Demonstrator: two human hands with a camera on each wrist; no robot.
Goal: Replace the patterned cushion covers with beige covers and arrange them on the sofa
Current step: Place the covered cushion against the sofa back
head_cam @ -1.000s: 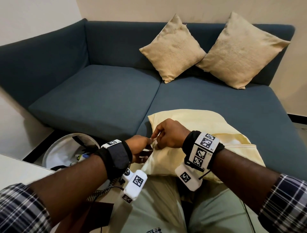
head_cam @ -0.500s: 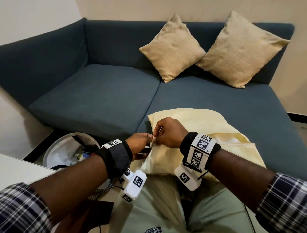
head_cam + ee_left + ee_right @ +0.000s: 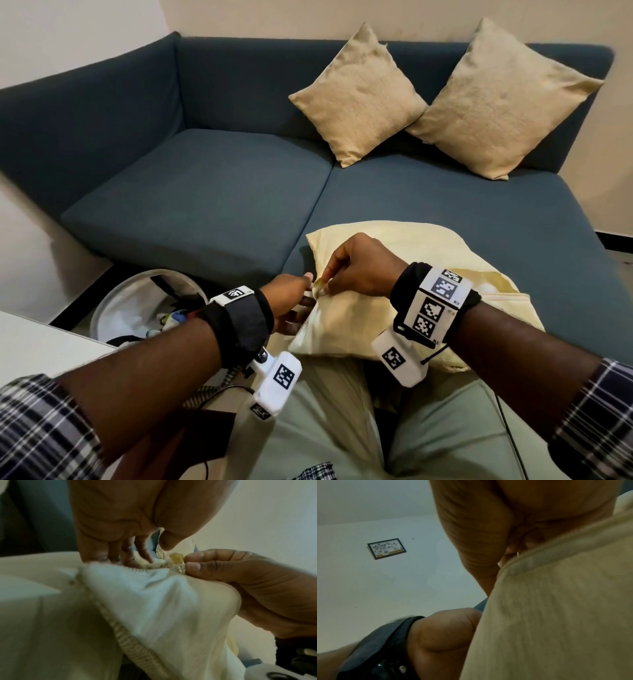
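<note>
Two beige square cushions [image 3: 359,96] already lean on the blue fabric sofa [image 3: 205,192]; your left hand [image 3: 291,301] pinches the pale yellow cushion's [image 3: 411,246] cover edge while your right hand [image 3: 359,267] pinches its zipper pull [image 3: 175,558], closing left.

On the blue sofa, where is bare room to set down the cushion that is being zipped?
The left seat of the dark blue fabric sofa, between the armrest and the centre seam, is bare. The right seat is crowded: two beige square cushions lean at the back, and the pale yellow cushion lies in front.
</note>
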